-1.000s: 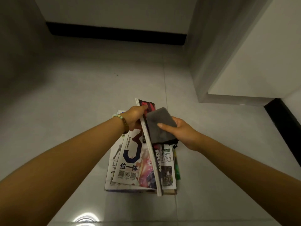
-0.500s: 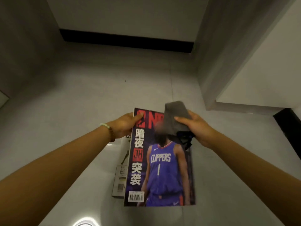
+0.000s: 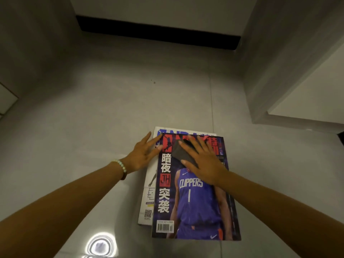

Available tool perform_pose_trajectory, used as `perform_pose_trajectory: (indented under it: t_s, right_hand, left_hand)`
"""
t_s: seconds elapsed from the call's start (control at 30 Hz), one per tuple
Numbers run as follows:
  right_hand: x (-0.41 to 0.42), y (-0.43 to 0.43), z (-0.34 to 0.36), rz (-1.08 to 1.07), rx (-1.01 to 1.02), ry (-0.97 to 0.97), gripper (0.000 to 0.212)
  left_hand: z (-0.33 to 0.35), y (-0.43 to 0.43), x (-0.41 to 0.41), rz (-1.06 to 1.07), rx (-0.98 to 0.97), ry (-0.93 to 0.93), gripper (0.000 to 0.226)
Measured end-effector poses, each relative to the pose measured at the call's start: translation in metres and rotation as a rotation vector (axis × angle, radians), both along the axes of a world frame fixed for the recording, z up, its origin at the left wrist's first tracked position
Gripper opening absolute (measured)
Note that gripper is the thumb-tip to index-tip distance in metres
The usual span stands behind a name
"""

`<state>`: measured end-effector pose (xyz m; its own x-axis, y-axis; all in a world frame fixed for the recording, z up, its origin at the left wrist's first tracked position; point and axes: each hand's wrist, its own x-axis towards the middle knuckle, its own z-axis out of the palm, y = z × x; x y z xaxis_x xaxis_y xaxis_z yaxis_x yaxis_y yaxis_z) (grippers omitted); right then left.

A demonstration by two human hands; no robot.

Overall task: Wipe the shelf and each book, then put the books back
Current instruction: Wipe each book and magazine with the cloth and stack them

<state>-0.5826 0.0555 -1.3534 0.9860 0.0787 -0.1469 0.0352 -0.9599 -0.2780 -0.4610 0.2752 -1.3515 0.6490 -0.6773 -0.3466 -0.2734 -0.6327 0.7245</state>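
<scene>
A purple basketball magazine [image 3: 193, 202] lies face up on a stack of magazines on the grey floor. A white magazine [image 3: 149, 198] pokes out from under its left side. My right hand [image 3: 202, 162] presses a dark grey cloth [image 3: 183, 154] flat on the upper part of the purple cover, fingers straight. My left hand [image 3: 143, 153], with a bead bracelet at the wrist, rests with spread fingers at the magazine's upper left corner, its fingertips on the cover's edge.
A grey tiled floor [image 3: 111, 101] surrounds the stack. A black skirting strip [image 3: 158, 32] runs along the far wall. A grey and white cabinet or wall corner [image 3: 279, 86] stands at the right. A lamp reflection [image 3: 101, 245] shines on the floor near me.
The purple magazine, held up in both hands before, now lies flat on the stack. My right hand went from gripping the cloth to pressing it on the cover; my left hand let go.
</scene>
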Motion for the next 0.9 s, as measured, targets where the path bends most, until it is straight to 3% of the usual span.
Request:
perform_pose_trajectory:
  t_s: [0.13, 0.3, 0.37, 0.47, 0.53, 0.6, 0.67, 0.73, 0.83, 0.9]
  right_hand:
    - [0.01, 0.02, -0.012, 0.27, -0.044, -0.084, 0.065]
    - [0.048, 0.014, -0.008, -0.134, -0.015, -0.125, 0.079]
    - [0.051, 0.031, -0.01, -0.101, 0.003, -0.102, 0.076]
    - [0.05, 0.04, -0.009, 0.05, 0.072, -0.144, 0.064]
    - [0.059, 0.024, -0.008, -0.055, 0.092, -0.213, 0.054]
    - [0.068, 0.009, -0.008, -0.283, 0.092, -0.208, 0.051]
    - [0.068, 0.006, -0.01, -0.352, 0.062, -0.216, 0.051]
    - [0.053, 0.018, -0.012, -0.212, 0.086, -0.278, 0.051]
    - [0.017, 0.033, -0.014, 0.068, 0.125, -0.279, 0.052]
    - [0.007, 0.023, -0.016, 0.13, 0.089, -0.254, 0.052]
  left_hand:
    - [-0.012, 0.002, -0.003, 0.001, -0.082, -0.027, 0.088]
    - [-0.02, -0.002, 0.001, 0.151, -0.205, 0.16, 0.066]
    - [-0.02, -0.004, 0.001, 0.167, -0.251, 0.215, 0.07]
    - [-0.015, -0.008, -0.001, 0.181, -0.299, 0.235, 0.046]
    - [-0.011, -0.012, -0.003, 0.192, -0.323, 0.26, 0.037]
    - [-0.008, -0.016, -0.003, 0.195, -0.32, 0.248, 0.039]
    - [-0.012, -0.021, 0.002, 0.158, -0.292, 0.191, 0.054]
    - [-0.015, -0.023, 0.008, 0.126, -0.256, 0.178, 0.069]
    - [-0.017, -0.022, 0.015, 0.132, -0.19, 0.171, 0.07]
    - [-0.015, -0.022, 0.016, 0.075, -0.136, 0.127, 0.069]
